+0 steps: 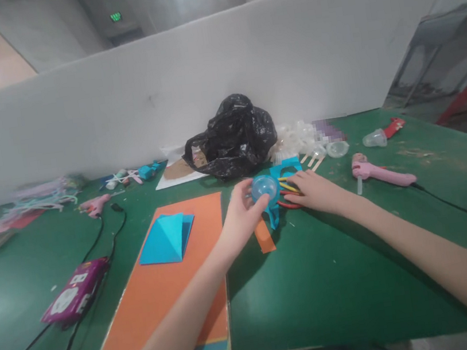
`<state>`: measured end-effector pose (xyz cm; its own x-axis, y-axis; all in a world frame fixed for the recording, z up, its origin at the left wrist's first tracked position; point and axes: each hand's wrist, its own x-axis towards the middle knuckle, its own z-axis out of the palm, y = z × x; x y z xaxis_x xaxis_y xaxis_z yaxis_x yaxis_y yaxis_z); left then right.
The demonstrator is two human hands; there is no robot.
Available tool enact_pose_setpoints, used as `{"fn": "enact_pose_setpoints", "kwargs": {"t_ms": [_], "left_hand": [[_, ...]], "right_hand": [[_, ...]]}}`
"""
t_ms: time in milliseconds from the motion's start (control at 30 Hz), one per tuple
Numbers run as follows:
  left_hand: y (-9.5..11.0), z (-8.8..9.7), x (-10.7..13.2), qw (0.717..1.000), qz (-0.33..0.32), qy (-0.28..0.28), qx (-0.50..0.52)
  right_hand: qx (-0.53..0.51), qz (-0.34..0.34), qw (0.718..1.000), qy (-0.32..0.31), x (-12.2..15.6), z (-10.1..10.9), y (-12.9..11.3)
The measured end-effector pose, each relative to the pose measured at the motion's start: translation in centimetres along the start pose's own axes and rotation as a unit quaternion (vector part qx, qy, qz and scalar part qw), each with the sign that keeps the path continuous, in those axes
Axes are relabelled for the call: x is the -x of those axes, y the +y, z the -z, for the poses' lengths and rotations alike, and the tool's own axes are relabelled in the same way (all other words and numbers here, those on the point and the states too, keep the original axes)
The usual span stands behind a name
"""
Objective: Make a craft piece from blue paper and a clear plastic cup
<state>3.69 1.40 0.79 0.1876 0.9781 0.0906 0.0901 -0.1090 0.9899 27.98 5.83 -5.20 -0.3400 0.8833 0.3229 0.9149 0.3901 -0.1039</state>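
In the head view, my left hand (242, 211) is closed around a clear, round plastic cup (265, 187) that looks bluish, thumb on the near side of its rim. To the right, my right hand (316, 189) has its fingers closed over several thin red and yellow strips (287, 185), whose ends poke out toward the cup. Blue cut paper (288, 165) with a curved cutout lies just behind the strips. A blue scrap (273, 215) hangs or lies below the cup; which, I cannot tell. An orange paper strip (265, 236) rests on the table beside my left wrist.
Orange card sheets (181, 298) with a folded blue paper (166, 239) lie left. Behind are a black plastic bag (239, 136), clear cups (337, 149) and wooden sticks (316, 161). Pink glue guns (383, 171) (95, 206) and a purple corded box (76, 292) sit on the green table (341, 293).
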Motion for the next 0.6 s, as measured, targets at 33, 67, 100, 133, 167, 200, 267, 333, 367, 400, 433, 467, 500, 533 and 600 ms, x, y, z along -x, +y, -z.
{"fn": "enact_pose_setpoints", "kwargs": {"t_ms": [33,67,100,133,167,200,267,333,367,400,433,467,500,533,600], "left_hand": [[0.2,0.0,0.1,1.0,0.005,0.0,0.011],[0.4,0.1,0.2,1.0,0.009,-0.002,0.021],[0.5,0.1,0.2,1.0,0.011,-0.006,0.029],[0.6,0.1,0.3,0.999,0.012,-0.011,0.035],[0.7,0.1,0.3,0.999,0.011,-0.017,0.04],[0.7,0.1,0.4,0.999,0.01,-0.023,0.043],[0.7,0.0,0.4,0.998,0.005,-0.033,0.049],[0.7,0.0,0.4,0.998,0.002,-0.042,0.054],[0.7,0.0,0.4,0.997,0.0,-0.044,0.056],[0.7,0.0,0.4,0.997,-0.003,-0.046,0.058],[0.7,0.0,0.3,0.997,-0.005,-0.046,0.059],[0.6,0.0,0.3,0.997,-0.007,-0.046,0.059],[0.6,0.0,0.3,0.997,-0.009,-0.044,0.058],[0.6,0.0,0.3,0.997,-0.011,-0.042,0.057],[0.6,0.0,0.3,0.998,-0.015,-0.038,0.054]], "right_hand": [[0.017,0.004,1.0,-0.007,-0.2,-0.2,-0.2],[0.035,0.007,0.999,-0.011,-0.4,-0.3,-0.4],[0.05,0.009,0.999,-0.014,-0.4,-0.4,-0.5],[0.064,0.011,0.998,-0.017,-0.5,-0.4,-0.6],[0.076,0.014,0.997,-0.02,-0.5,-0.4,-0.8],[0.086,0.016,0.996,-0.024,-0.4,-0.3,-0.9],[0.101,0.019,0.994,-0.033,-0.4,-0.2,-1.3],[0.114,0.014,0.993,-0.039,-0.4,0.0,-1.9],[0.119,0.008,0.992,-0.041,-0.4,0.1,-2.2],[0.125,0.0,0.991,-0.042,-0.3,0.2,-2.6],[0.129,-0.01,0.991,-0.042,-0.3,0.4,-2.9],[0.133,-0.021,0.99,-0.042,-0.2,0.6,-3.3],[0.136,-0.032,0.989,-0.041,-0.1,0.8,-3.6],[0.138,-0.043,0.989,-0.04,-0.1,1.1,-3.8],[0.139,-0.059,0.988,-0.038,0.2,1.8,-4.1]]}}
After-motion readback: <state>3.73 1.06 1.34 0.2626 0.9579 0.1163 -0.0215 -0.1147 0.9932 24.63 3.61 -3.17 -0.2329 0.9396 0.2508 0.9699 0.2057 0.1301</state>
